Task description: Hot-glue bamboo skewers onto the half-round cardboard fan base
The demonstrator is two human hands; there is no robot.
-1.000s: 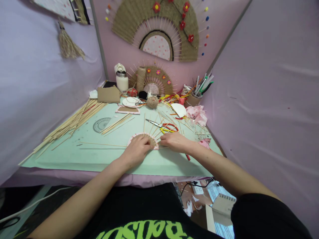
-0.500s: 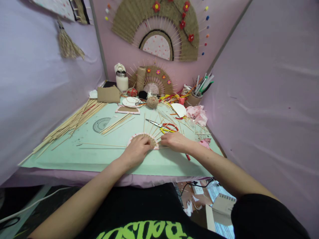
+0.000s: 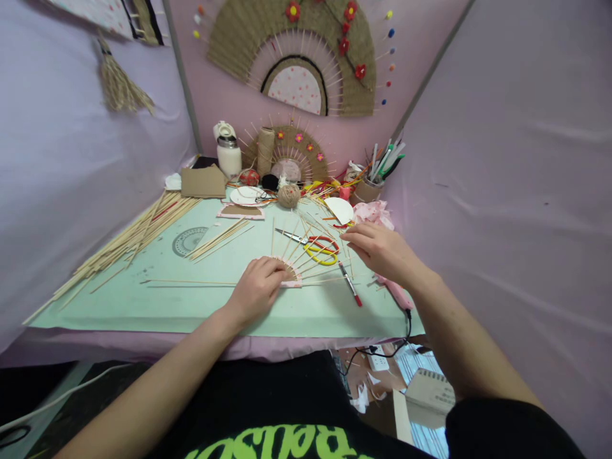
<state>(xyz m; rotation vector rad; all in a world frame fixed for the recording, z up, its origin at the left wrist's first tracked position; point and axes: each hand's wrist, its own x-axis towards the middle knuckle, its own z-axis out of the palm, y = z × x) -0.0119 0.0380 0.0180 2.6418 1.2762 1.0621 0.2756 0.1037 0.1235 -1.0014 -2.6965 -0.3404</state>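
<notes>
Sticks (image 3: 119,239) lie in a loose pile along the left edge of the table (image 3: 191,315); just right of them lies a clear protractor (image 3: 190,241), with folded cardboard (image 3: 203,183) behind it and a smaller stick bundle (image 3: 217,241) beside it; at the back a white bottle (image 3: 229,159) stands upright, its lid raised, its contents hidden from view; near the front middle the left hand (image 3: 257,284) rests on a half-round piece (image 3: 292,276) edged in pink, which lies flat on the table with thin ribs (image 3: 273,237) fanning out; the left grip has its fingers close together on that piece, though whether it pinches anything I cannot tell; scissors (image 3: 329,243) with red and yellow handles lie just behind and to the right, near a red-ended pen (image 3: 350,285); at the back right a brown round container (image 3: 367,190) holds whitish rods and a green-handled tool, standing up and leaning outward; in front, the right hand (image 3: 380,250) is apart from the half-round piece, fingers extended and close together near the scissors, its grip partly hidden, so I cannot tell whether it holds anything; under its wrist lies a pink corded tool (image 3: 398,295).
</notes>
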